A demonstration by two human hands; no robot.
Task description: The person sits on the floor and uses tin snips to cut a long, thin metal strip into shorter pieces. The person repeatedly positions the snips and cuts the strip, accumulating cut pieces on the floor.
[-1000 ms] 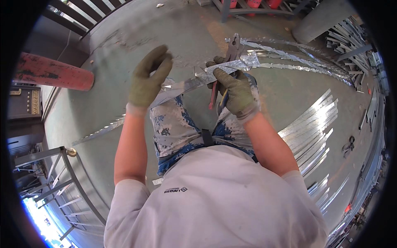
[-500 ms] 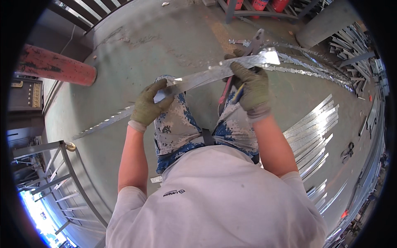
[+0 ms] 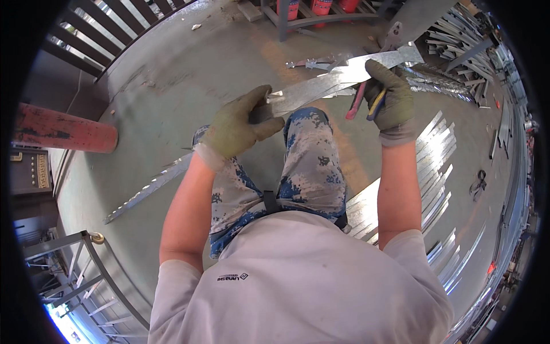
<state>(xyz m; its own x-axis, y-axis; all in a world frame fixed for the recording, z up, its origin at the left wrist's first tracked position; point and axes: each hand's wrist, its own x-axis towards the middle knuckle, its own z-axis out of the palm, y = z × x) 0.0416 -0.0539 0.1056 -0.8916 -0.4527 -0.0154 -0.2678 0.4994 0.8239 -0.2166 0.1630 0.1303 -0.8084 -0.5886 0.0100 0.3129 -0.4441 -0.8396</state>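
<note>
A flat, shiny metal strip [image 3: 321,83] slants across in front of me, its right end higher. My left hand [image 3: 235,123], in an olive work glove, pinches the strip's left end between thumb and fingers. My right hand [image 3: 394,103], gloved alike, has its thumb laid over the strip near the right end. Tucked in that same hand are snips with a red handle [image 3: 356,101] and a blue-yellow one; their metal head [image 3: 393,35] shows beyond the strip. The right fingers are mostly hidden.
Cut metal strips [image 3: 432,155] lie on the floor at right, with more jagged strips [image 3: 152,189] at left. A red post [image 3: 66,129] and a grey metal frame [image 3: 94,258] stand at left. Red cylinders [image 3: 321,8] sit in a far rack.
Both hands have moved to the right, carrying the strip along, and the snips with the right hand. My left hand has turned. The view has shifted a little too.
</note>
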